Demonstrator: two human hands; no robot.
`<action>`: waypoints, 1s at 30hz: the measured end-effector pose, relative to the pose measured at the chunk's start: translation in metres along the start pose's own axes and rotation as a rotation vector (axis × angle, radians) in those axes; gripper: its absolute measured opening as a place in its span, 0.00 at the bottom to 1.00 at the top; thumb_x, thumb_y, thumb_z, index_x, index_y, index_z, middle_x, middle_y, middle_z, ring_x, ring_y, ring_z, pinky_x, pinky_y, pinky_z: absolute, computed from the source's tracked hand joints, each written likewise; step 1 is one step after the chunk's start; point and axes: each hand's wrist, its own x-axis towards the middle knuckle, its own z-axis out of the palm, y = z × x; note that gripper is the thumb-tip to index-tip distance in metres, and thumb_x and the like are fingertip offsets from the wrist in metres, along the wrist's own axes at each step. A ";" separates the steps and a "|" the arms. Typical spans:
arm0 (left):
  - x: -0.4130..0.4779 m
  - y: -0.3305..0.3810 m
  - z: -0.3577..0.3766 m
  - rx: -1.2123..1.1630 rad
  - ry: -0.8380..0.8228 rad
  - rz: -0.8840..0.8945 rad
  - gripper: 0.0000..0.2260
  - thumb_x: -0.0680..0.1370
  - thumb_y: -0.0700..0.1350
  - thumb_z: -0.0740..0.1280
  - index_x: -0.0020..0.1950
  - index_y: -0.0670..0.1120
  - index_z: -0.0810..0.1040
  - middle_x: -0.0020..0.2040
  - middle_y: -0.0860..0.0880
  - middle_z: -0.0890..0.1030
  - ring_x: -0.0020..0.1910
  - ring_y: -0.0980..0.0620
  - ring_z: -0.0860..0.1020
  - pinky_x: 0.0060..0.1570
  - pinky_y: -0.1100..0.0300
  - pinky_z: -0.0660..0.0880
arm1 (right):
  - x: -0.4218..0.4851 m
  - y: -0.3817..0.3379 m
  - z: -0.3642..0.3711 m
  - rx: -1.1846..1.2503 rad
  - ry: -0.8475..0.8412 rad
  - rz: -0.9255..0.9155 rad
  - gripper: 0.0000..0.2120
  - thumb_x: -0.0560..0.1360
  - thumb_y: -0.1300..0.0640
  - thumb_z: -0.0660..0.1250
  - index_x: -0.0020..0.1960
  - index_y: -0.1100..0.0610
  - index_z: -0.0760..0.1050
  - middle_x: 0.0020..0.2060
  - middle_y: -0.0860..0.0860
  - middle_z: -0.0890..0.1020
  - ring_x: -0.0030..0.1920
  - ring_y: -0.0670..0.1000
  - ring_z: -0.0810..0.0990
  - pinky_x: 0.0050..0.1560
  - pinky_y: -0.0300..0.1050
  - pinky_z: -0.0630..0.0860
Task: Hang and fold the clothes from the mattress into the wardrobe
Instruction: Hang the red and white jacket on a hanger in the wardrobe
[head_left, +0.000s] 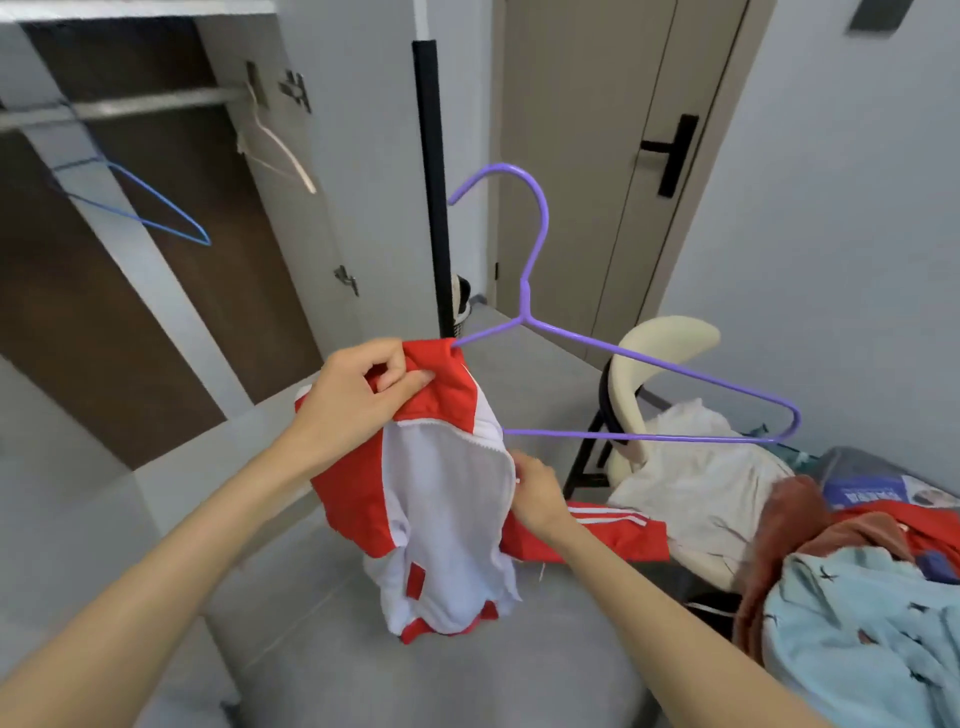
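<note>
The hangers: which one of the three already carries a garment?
The purple hanger: one end is inside the red and white jacket. The blue hanger and the white hanger hang bare on the wardrobe rod.

Rail (156, 101): we saw a blue hanger (156, 208) and a white hanger (280, 150) hooked on it.
Mattress (709, 592): we found it nearly buried under a white garment (701, 483), a rust-brown garment (779, 525), a pale blue garment (852, 634) and a blue packet (862, 493).
</note>
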 end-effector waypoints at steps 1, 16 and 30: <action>-0.009 0.000 -0.013 0.011 0.025 -0.015 0.21 0.74 0.38 0.71 0.30 0.45 0.60 0.28 0.53 0.65 0.28 0.59 0.63 0.33 0.70 0.62 | -0.002 -0.011 0.012 0.026 -0.091 0.012 0.09 0.76 0.57 0.61 0.38 0.55 0.74 0.37 0.47 0.80 0.37 0.45 0.73 0.39 0.40 0.66; -0.116 -0.071 -0.202 0.212 0.335 -0.359 0.28 0.66 0.49 0.78 0.26 0.48 0.57 0.23 0.54 0.57 0.26 0.57 0.57 0.27 0.67 0.55 | 0.018 -0.124 0.094 0.026 -0.384 -0.248 0.31 0.66 0.46 0.77 0.63 0.42 0.64 0.52 0.44 0.74 0.50 0.44 0.75 0.50 0.33 0.71; -0.118 -0.098 -0.224 0.370 0.313 -0.379 0.30 0.64 0.57 0.76 0.27 0.47 0.54 0.25 0.50 0.54 0.27 0.54 0.54 0.27 0.62 0.54 | 0.059 -0.145 0.060 -0.567 0.250 -0.524 0.16 0.64 0.69 0.65 0.51 0.59 0.71 0.48 0.56 0.73 0.47 0.58 0.67 0.46 0.56 0.72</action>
